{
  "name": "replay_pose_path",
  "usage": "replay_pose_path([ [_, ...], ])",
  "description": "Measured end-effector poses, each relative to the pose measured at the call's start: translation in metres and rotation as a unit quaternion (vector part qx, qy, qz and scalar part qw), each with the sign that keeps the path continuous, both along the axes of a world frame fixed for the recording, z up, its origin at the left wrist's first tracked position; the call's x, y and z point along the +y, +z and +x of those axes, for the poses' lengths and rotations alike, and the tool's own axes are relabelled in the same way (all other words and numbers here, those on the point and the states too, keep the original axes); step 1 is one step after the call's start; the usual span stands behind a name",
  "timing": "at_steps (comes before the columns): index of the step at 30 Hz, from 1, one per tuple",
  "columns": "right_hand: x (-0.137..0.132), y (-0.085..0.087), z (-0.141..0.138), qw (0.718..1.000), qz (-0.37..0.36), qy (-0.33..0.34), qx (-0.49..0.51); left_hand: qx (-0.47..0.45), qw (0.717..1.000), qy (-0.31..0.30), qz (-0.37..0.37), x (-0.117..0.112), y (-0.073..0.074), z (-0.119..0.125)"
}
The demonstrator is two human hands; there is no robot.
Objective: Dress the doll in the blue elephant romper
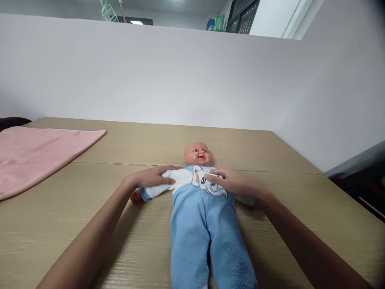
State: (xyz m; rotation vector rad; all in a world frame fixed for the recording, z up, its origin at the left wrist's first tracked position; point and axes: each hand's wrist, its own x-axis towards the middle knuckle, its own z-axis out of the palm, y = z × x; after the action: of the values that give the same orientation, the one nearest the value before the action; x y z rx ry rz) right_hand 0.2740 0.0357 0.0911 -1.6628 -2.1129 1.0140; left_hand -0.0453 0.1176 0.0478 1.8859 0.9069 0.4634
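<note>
A bald baby doll [197,153] lies on its back on the table, head away from me, in a white and blue fleece romper [192,218] with an elephant face on the chest. My left hand [153,176] is on the doll's sleeve near the shoulder, thumb on the near side and fingers on the far side. The doll's small hand [136,196] pokes out of the blue cuff below my wrist. Across the upper chest and other shoulder rests my right hand [231,181], its fingers extended over the elephant. It hides most of that sleeve.
A pink cloth [39,154] lies flat at the left of the wooden table [120,249]. White partition walls [168,76] stand behind and to the right. A dark object [361,188] sits beyond the right edge, and part of a black one [12,122] shows at far left.
</note>
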Motion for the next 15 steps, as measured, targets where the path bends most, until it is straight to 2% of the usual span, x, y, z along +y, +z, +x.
replay_pose_path([
  [3, -0.013, -0.006, 0.033, 0.998, -0.026, 0.020, 0.057, -0.020, 1.000, -0.001, -0.018, 0.001, -0.005, 0.002],
  [5, -0.023, -0.018, 0.048, 0.994, 0.001, -0.007, 0.111, -0.004, 1.000, -0.012, -0.027, 0.003, -0.007, 0.002],
  [7, -0.035, -0.034, 0.059, 0.988, 0.061, -0.062, 0.131, 0.026, 0.999, -0.024, -0.015, 0.003, -0.006, 0.000],
  [9, -0.049, -0.049, 0.068, 0.977, 0.151, -0.118, 0.090, 0.069, 0.997, -0.030, 0.016, 0.000, 0.001, -0.002],
  [11, -0.066, -0.063, 0.079, 0.956, 0.247, -0.156, 0.029, 0.119, 0.991, -0.010, 0.056, -0.008, 0.012, 0.002],
  [13, -0.082, -0.076, 0.094, 0.935, 0.311, -0.167, -0.021, 0.140, 0.983, 0.022, 0.120, -0.021, 0.025, 0.016],
  [15, -0.096, -0.088, 0.111, 0.924, 0.336, -0.170, -0.065, 0.109, 0.970, 0.026, 0.216, -0.037, 0.036, 0.041],
])
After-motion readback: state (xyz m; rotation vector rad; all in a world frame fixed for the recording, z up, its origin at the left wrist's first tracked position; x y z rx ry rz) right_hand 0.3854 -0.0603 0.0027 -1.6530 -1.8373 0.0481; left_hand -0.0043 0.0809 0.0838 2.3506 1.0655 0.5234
